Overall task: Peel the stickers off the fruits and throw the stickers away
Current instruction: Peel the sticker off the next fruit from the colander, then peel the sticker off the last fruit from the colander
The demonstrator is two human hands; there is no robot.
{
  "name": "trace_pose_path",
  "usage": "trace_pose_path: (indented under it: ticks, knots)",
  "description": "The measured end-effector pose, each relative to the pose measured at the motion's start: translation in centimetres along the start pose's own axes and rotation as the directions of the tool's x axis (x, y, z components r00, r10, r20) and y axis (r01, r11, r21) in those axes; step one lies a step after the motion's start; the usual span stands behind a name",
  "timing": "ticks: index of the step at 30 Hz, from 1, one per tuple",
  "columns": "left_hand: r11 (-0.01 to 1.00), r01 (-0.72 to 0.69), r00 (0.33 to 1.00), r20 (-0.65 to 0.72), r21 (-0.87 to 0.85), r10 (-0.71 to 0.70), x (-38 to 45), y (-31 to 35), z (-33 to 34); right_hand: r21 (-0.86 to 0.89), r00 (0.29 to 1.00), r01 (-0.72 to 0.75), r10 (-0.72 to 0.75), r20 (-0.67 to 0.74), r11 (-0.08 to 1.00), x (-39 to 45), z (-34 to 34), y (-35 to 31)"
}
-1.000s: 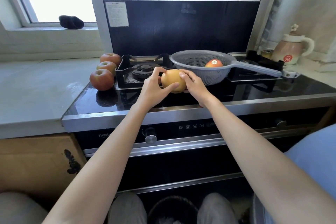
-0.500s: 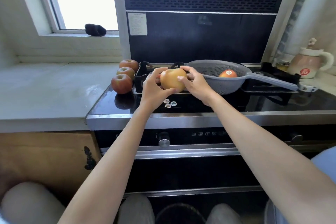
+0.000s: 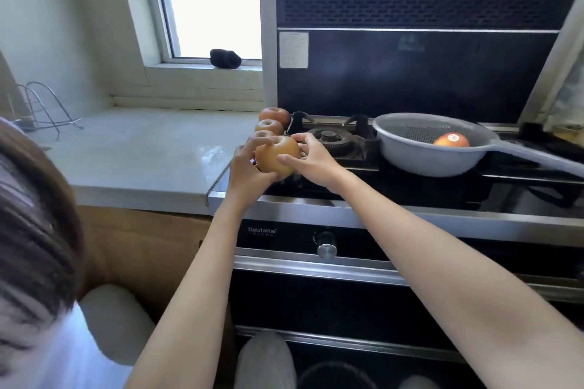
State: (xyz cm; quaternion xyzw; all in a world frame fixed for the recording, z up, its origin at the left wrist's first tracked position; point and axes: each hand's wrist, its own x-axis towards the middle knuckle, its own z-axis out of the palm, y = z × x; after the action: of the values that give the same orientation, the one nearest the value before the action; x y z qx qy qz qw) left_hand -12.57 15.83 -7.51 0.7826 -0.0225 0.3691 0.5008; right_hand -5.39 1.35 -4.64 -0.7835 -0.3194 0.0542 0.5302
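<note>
Left hand [image 3: 245, 167] and right hand [image 3: 311, 156] both grasping golden apple [image 3: 276, 153] above stove [image 3: 395, 186] left edge; stickered apple [image 3: 451, 139] in colander [image 3: 410, 158] on stove.

Daylight enters through the overexposed window [image 3: 215, 0] above and left of the hands. Glare streaks the counter [image 3: 142, 155] beside them. Wide-angle distortion bends the frame edges; hair at lower left is blurred.

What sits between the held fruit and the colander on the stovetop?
Head view: the gas burner under its black grate lies between the held fruit and the grey colander. The right hand overlaps its near edge.
</note>
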Motion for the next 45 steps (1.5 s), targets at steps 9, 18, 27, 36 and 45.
trace_pose_path:
  ticks: [9, 18, 27, 36, 45]
  knots:
    - [0.986, 0.147, 0.989, -0.006, 0.079, -0.147, 0.3, -1.5, -2.0, 0.032, 0.999, -0.047, 0.046, 0.021, 0.998, 1.0, 3.5, 0.5]
    - [0.978, 0.189, 0.982, -0.017, 0.084, -0.188, 0.4, -0.4, -0.9, -0.054, 0.999, -0.048, 0.047, -0.007, 0.997, 0.4, 2.7, -0.2]
    - [0.998, -0.009, 0.998, -0.068, 0.069, 0.014, 3.0, 3.5, 3.4, -0.074, 0.946, 0.066, -0.086, -0.314, 0.995, -1.0, -1.9, -1.4]
    - [0.981, -0.193, 0.978, 0.092, 0.032, 0.190, 5.3, 5.4, 9.6, -0.266, 0.778, -0.001, -0.167, -0.606, 0.964, -2.1, -8.6, -0.6]
    - [0.951, -0.304, 0.894, 0.364, 0.063, 0.261, 7.5, 5.3, 16.6, -0.390, 0.694, -0.318, -0.068, -0.717, 0.864, -1.4, -16.0, 0.8]
